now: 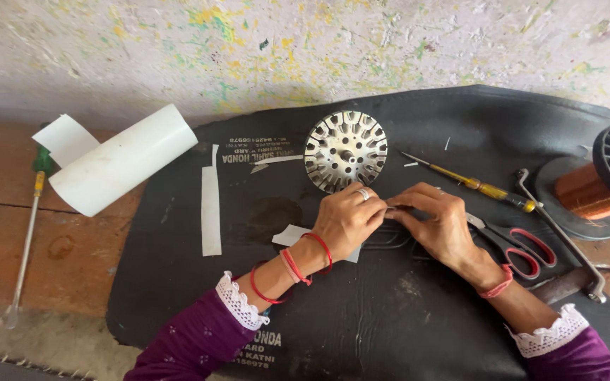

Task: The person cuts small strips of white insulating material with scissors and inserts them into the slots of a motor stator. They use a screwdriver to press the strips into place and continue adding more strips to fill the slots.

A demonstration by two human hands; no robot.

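My left hand and my right hand meet over a black mat, fingertips pinched together on a small folded strip of whitish paper. Just beyond the hands lies a round silver slotted metal core, flat on the mat. A ring shows on my left hand, and red bangles and threads circle both wrists. A white paper piece lies under my left wrist.
A roll of white sheet lies at the left, a long white strip on the mat. Red-handled scissors, a yellow-handled screwdriver, a copper wire spool and a metal rod tool are at the right. A green-handled screwdriver lies far left.
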